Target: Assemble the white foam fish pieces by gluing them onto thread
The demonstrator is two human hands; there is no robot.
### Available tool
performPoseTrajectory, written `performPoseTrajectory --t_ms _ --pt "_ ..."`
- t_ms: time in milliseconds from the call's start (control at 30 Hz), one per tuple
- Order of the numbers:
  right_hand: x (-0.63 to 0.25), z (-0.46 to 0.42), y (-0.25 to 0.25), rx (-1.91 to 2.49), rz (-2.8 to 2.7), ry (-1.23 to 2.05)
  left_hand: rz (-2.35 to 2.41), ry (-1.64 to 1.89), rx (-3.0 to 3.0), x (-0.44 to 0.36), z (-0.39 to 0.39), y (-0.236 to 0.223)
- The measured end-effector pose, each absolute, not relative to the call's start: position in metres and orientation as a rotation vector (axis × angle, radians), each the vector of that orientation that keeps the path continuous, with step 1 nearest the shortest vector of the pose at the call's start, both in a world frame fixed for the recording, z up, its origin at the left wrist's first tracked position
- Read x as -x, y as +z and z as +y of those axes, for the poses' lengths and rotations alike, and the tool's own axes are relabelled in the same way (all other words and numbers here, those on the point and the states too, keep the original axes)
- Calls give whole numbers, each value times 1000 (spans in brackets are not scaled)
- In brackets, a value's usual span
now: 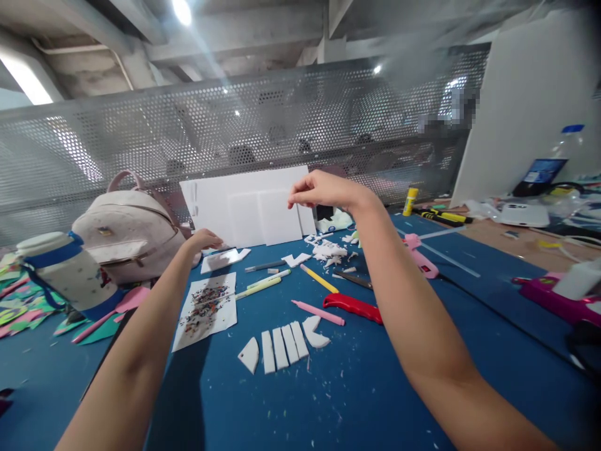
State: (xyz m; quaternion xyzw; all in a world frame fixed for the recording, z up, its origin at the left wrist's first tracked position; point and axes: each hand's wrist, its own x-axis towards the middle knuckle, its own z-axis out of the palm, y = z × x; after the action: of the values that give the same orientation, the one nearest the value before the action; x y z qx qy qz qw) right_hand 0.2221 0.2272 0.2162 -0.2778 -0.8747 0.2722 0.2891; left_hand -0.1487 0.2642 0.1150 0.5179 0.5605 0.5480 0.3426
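Observation:
Both my arms reach far out over a blue work mat point(375, 388). My left hand point(203, 240) rests palm down on a flat white foam piece point(225, 259), just below the stack of white foam boards point(248, 207) leaning against the mesh fence. My right hand point(319, 189) hovers in front of the boards' upper right corner, fingers pinched together; I cannot make out anything in them. Several cut white foam shapes point(282, 347) lie in a row on the mat near me. A red-handled cutter point(353, 307), a yellow pencil point(319, 279) and a pink pen point(318, 312) lie between my arms.
A beige backpack point(129, 228) and a white-and-blue bottle point(63, 272) stand at the left. A paper sheet with dark scraps point(206, 310) lies beside my left forearm. A pink glue gun point(420, 255), a yellow glue stick point(410, 202) and a plastic water bottle point(547, 164) sit at the right.

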Motion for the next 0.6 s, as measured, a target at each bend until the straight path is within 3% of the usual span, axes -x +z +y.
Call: performPoseTrajectory --t_ms 267,433,600 --pt "-185 233 196 1136 -2531 611 1560 1177 -1834 92 231 149" --pt "-170 226 191 1157 -2610 557 1414 936 -2083 45 204 162" --pt "-163 220 189 1133 -2633 452 1410 915 -2124 33 196 156"
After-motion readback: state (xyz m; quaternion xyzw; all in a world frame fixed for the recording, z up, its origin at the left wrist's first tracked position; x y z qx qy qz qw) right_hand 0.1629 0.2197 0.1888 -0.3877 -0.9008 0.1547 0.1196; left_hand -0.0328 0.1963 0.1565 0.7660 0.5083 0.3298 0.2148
